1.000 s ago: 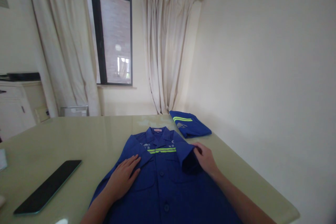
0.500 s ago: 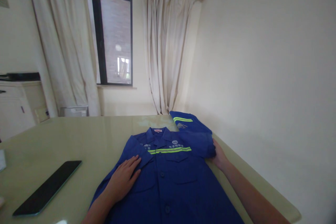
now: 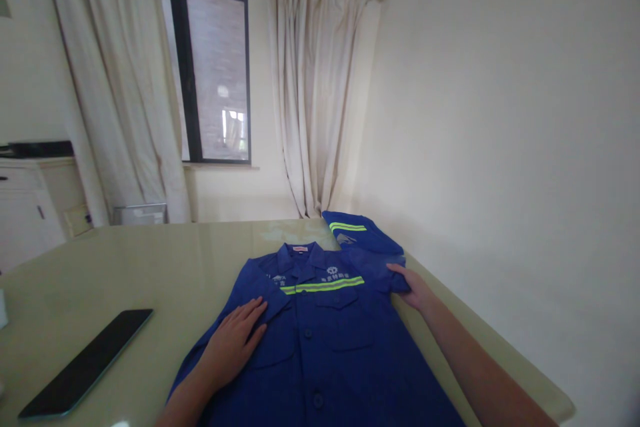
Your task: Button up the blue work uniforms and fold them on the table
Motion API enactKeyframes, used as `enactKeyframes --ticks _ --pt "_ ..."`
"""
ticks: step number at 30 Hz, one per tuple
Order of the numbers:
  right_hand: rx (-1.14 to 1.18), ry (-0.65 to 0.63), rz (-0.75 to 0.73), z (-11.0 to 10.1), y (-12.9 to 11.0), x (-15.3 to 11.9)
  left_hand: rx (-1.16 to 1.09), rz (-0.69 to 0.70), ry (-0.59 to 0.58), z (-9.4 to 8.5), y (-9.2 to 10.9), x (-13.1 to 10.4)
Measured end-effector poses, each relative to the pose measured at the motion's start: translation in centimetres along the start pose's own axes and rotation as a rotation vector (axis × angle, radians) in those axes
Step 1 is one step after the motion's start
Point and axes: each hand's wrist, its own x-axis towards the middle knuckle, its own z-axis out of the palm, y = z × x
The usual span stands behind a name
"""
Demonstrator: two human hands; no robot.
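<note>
A blue buttoned work shirt with a yellow-green reflective stripe lies front up on the table, collar pointing away from me. My left hand rests flat on the sleeve and chest at the shirt's left side, fingers stretched out and holding nothing. At the right, my right hand grips the short-looking sleeve end, thumb underneath and fingers on top. Beyond that sleeve lies another folded blue garment with a matching stripe.
A dark flat tablet-like object lies on the glossy table at the left. Beyond the table are a window, curtains and a white cabinet. A wall stands along the right side.
My right hand has moved slightly left and its fingers now show on top of the sleeve end, which has shifted with it. My left hand stays in place.
</note>
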Motion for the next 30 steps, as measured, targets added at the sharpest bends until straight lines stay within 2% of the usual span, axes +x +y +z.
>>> enactKeyframes --ticks 2,4,7,9,11,14,17,19,21,23,26,28,30 --pt "0.039 -0.046 -0.003 1.0 -1.0 -0.4 -0.002 -0.004 -0.004 -0.1 0.0 0.0" --pt "-0.023 -0.105 -0.072 2.2 -2.1 -1.4 0.001 -0.003 -0.014 -0.1 0.1 0.0" --pt "-0.182 -0.307 -0.291 4.2 -3.4 -3.7 0.016 -0.007 -0.014 0.0 0.1 0.0" --pt "-0.271 -0.391 -0.417 5.5 -3.6 -5.3 0.033 -0.015 -0.012 0.2 0.1 -0.1" --pt "-0.369 -0.399 -0.453 6.9 -2.8 -6.4 0.052 -0.024 -0.004 0.5 -0.2 -0.2" --pt "-0.605 -0.469 -0.424 8.8 -0.7 -7.3 0.081 -0.031 0.006 0.9 -0.6 -0.3" --pt "-0.731 -0.541 -0.405 10.4 1.0 -7.1 0.102 -0.042 -0.011 0.8 -1.1 0.0" --pt "-0.744 -0.508 -0.431 11.1 1.5 -6.5 0.100 -0.055 -0.023 0.5 -1.3 0.4" --pt "-0.744 -0.483 -0.458 11.6 1.5 -5.9 0.084 -0.063 -0.020 -0.2 -1.3 0.9" --pt "-0.737 -0.511 -0.485 11.7 0.9 -5.5 0.055 -0.061 0.010 -1.0 -0.9 1.3" --pt "-0.668 -0.514 -0.597 11.1 -0.7 -6.1 0.044 -0.029 0.063 -2.2 0.2 1.3" --pt "-0.598 -0.457 -0.682 10.0 -2.2 -7.6 0.073 -0.024 0.085 -2.7 1.0 0.3" --pt "-0.535 -0.420 -0.697 7.8 -3.3 -9.8 0.077 -0.037 0.101 -2.8 1.5 -2.2"
